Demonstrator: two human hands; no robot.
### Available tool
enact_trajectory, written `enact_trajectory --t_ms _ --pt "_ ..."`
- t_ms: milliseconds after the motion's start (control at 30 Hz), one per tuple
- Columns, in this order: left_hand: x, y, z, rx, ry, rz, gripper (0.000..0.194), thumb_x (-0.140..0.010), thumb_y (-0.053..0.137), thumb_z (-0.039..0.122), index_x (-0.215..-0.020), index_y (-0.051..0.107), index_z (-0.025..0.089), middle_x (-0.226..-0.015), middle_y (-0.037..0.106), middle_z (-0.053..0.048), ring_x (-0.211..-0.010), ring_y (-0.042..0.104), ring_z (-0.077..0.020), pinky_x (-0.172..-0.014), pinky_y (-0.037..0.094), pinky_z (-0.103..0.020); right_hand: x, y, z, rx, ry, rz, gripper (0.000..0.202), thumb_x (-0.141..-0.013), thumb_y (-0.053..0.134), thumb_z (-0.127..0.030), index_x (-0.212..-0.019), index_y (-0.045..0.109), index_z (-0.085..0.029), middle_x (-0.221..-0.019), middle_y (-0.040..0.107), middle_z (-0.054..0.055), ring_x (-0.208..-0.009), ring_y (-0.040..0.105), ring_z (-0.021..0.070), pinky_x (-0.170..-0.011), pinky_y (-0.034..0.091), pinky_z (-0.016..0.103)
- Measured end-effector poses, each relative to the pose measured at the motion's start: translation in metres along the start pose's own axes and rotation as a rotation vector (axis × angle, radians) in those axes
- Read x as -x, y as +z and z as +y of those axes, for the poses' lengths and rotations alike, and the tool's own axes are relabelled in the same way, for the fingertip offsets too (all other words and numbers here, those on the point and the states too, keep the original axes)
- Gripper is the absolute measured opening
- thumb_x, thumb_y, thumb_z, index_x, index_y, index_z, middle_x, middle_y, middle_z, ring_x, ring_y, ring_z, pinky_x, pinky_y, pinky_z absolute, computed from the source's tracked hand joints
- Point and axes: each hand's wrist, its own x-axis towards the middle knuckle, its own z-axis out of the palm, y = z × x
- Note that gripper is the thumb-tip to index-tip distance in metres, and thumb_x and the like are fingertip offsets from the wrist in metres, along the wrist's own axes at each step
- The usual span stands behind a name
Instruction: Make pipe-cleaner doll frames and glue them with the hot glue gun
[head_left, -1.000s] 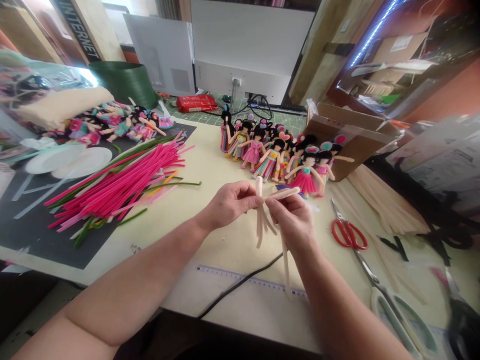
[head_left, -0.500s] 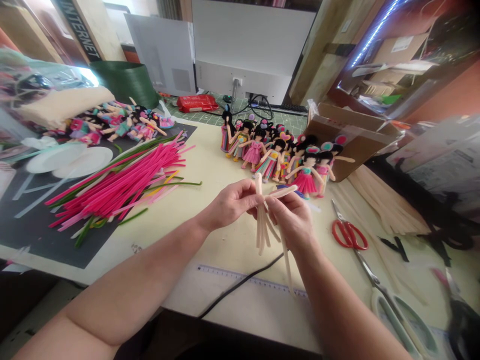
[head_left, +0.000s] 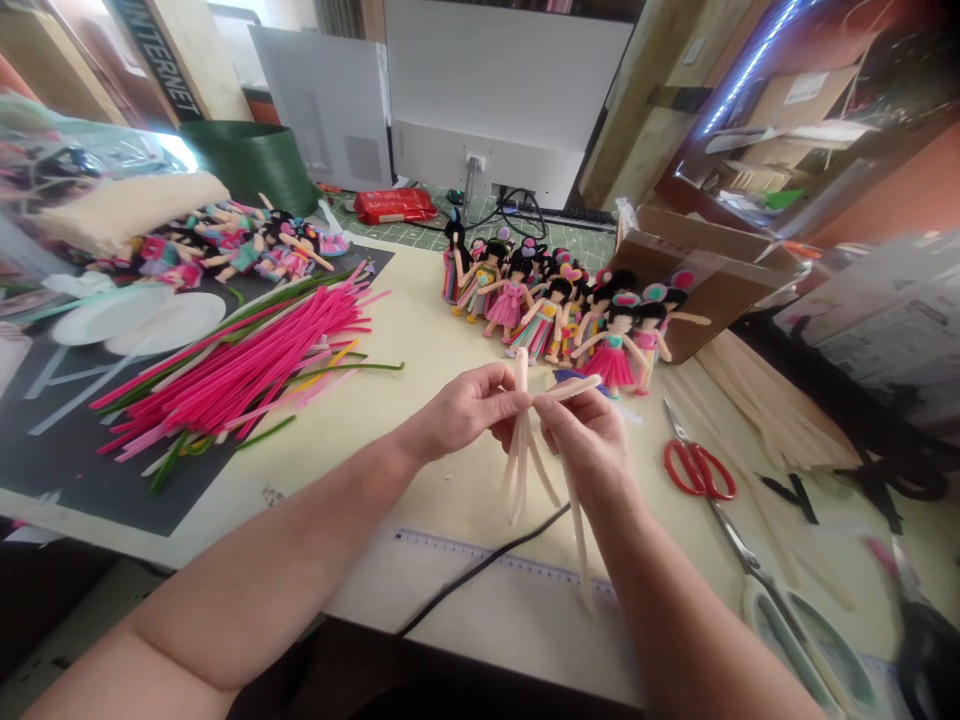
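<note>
A bundle of cream pipe cleaners (head_left: 520, 450) is held above the table, its strands crossing where both hands meet. My left hand (head_left: 480, 405) pinches the crossing from the left, thumb on top. From the right, my right hand (head_left: 585, 425) pinches the same bundle, its thumb close to the other thumb. One folded end points up between the hands, another sticks out over the right fingers. Several loose strands hang down, one long one beneath the right hand towards the ruler (head_left: 502, 562). The fingers behind the bundle are partly hidden.
Small dolls (head_left: 551, 310) stand behind the hands, beside a cardboard box (head_left: 690, 270). Pink pipe cleaners (head_left: 255, 370) lie at left. Red-handled scissors (head_left: 697, 468), larger scissors (head_left: 806, 640) and cream strips (head_left: 772, 400) lie at right. A black cable (head_left: 480, 570) crosses the ruler.
The hanging strands have swung and spread, their ends a little lower. Both hands keep their pinch, with only a slight shift to the right.
</note>
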Motion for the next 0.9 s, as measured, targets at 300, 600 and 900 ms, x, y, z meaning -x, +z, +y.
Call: enact_trajectory --t_ms 300,600,900 --pt "0.008 0.001 -0.005 -0.915 0.403 0.177 0.020 -0.088 0.049 0.017 -0.107 0.047 0.021 -0.097 0.063 -0.004 -0.089 0.060 -0.0165 -0.079 0.043 -0.031 -0.008 -0.002 0.002 0.048 0.189 0.109 0.022 -0.073 0.067 -0.032 -0.065 0.052 -0.018 -0.044 0.047 -0.006 -0.038 0.037 0.0061 -0.037 0.026 0.020" --pt "0.006 -0.003 -0.004 -1.400 0.499 0.205 0.019 -0.094 0.043 0.025 -0.110 0.050 0.020 -0.102 0.063 -0.006 -0.096 0.057 -0.0200 -0.082 0.034 -0.033 -0.006 0.000 0.009 -0.018 0.226 -0.027 0.030 -0.074 0.069 -0.042 -0.065 0.053 -0.018 -0.043 0.048 -0.005 -0.038 0.039 0.0072 -0.038 0.028 0.020" --pt "0.005 -0.004 -0.005 -1.271 0.492 0.261 0.017 -0.092 0.048 0.032 -0.102 0.053 0.018 -0.093 0.064 -0.005 -0.089 0.058 -0.0184 -0.079 0.034 -0.031 -0.009 -0.002 0.011 -0.070 0.161 -0.064 0.027 -0.073 0.071 -0.042 -0.076 0.059 -0.018 -0.053 0.049 -0.006 -0.042 0.039 0.0058 -0.041 0.028 0.019"
